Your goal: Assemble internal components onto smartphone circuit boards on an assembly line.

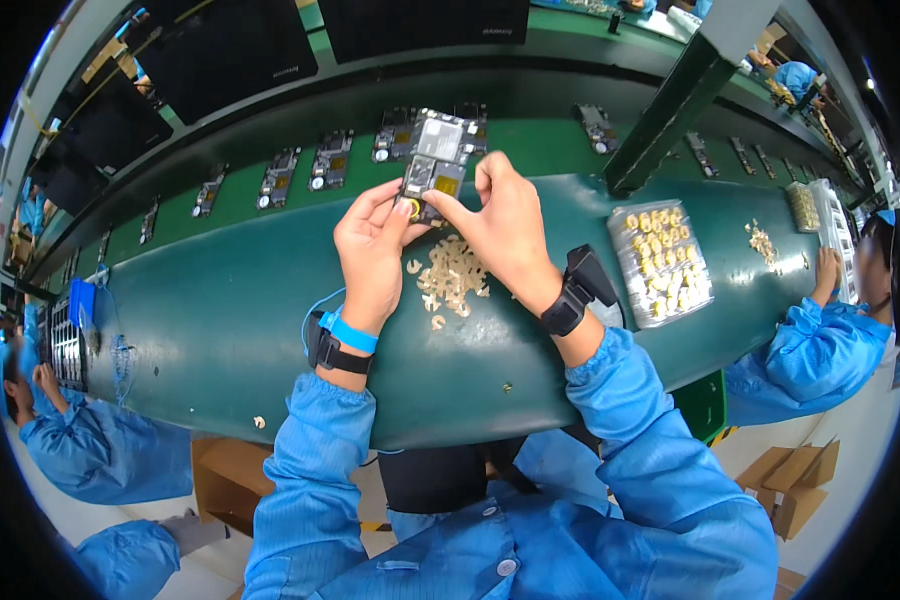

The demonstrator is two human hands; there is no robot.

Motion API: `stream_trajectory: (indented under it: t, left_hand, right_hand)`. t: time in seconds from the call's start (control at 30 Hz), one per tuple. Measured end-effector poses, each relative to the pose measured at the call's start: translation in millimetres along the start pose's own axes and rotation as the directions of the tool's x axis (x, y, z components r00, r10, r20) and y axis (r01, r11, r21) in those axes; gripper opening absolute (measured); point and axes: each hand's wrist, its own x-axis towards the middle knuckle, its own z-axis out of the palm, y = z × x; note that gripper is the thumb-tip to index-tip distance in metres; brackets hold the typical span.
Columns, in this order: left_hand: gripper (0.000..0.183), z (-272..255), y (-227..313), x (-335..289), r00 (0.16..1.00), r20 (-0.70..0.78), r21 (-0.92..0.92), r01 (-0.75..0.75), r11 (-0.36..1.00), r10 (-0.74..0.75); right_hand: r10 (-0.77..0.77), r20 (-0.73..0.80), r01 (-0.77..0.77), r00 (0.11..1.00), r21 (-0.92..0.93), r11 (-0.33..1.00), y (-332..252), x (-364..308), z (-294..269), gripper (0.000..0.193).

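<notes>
A small circuit board (438,138) with silver shields and a gold patch is held up over the green work table (220,300). My left hand (368,250) pinches its lower left edge between thumb and fingers. Beside that thumb sits a round yellow part (413,208) at the board's lower end. My right hand (513,228) has its fingers curled and its thumb pressed on the board's lower right side; its fingertips are partly hidden. Just below the hands lies a loose pile of small cream-coloured pieces (452,277).
More circuit boards (330,160) line the green strip behind the table. To the right, a clear tray (622,235) holds rows of round yellow parts. A dark green post (675,105) rises at the back right. Co-workers in blue sit at the left (90,445) and right (800,350).
</notes>
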Motion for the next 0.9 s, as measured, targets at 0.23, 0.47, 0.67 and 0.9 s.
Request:
stream_trajectory:
  t: [0.23, 0.47, 0.67, 0.9]
  left_hand:
    - [0.039, 3.6, -11.1, -2.0, 0.986, 0.091, 0.034, 0.134, 0.99, -0.137]
    - [0.038, -3.8, -2.7, 0.3, 0.981, 0.07, 0.15, 0.169, 0.974, -0.181]
    - [0.029, -16.7, -5.4, -6.5, 0.981, 0.091, 0.202, 0.151, 0.968, -0.172]
    - [0.026, -8.4, -4.7, -3.9, 0.972, 0.121, 0.225, 0.173, 0.959, -0.203]
  right_hand:
    - [0.153, 0.081, -0.173, 0.985, 0.425, 0.888, 48.1, 7.7, -0.8, 0.029]
    - [0.177, -0.106, -0.204, 0.978, -0.359, 0.911, 142.4, 95.1, -15.1, 0.024]
    - [-0.096, -0.158, -0.076, 0.983, -0.819, 0.569, 120.9, 83.6, 9.7, 0.02]
    - [0.059, -0.114, -0.118, 0.992, -0.627, 0.77, 99.5, 88.0, 73.6, 0.043]
